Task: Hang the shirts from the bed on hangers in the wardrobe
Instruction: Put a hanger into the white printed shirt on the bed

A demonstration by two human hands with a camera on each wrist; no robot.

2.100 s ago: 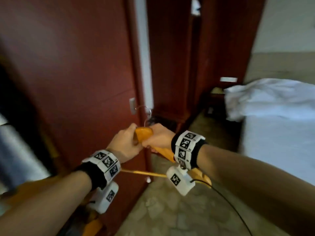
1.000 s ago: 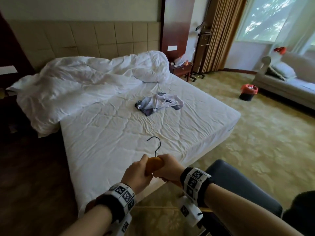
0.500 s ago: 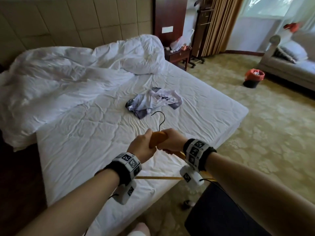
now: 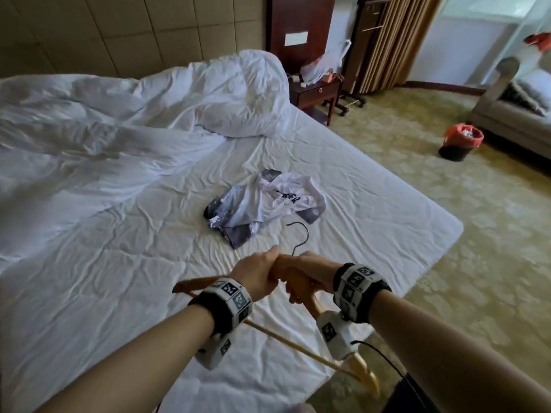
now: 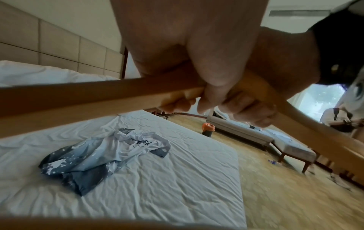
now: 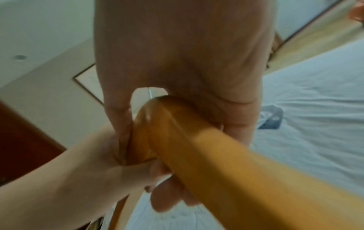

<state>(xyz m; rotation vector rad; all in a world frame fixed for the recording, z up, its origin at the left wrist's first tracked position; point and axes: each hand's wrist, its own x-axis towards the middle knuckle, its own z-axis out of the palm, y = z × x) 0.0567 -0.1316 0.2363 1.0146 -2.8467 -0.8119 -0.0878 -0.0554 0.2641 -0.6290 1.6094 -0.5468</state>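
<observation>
A crumpled white and grey-blue shirt (image 4: 262, 204) lies in the middle of the bed (image 4: 372, 204), also seen in the left wrist view as the shirt (image 5: 102, 155). Both hands hold one wooden hanger (image 4: 301, 289) over the bed's near part. My left hand (image 4: 259, 274) grips its left arm near the neck. My right hand (image 4: 307, 271) grips the right arm beside it. The dark metal hook (image 4: 299, 236) points toward the shirt, just short of it. In the wrist views, curled fingers (image 5: 210, 87) wrap the hanger (image 6: 197, 147).
A bunched white duvet (image 4: 119, 114) covers the bed's far left. A dark nightstand (image 4: 316, 93) stands at the head. On the carpet to the right are a red-lined bin (image 4: 460, 141) and a grey sofa (image 4: 512, 114). A dark chair corner (image 4: 411, 394) sits near my right arm.
The view turned from the red wardrobe doors to the bed. I have come closer, and the hanger in both hands has moved forward over the mattress toward the shirt.
</observation>
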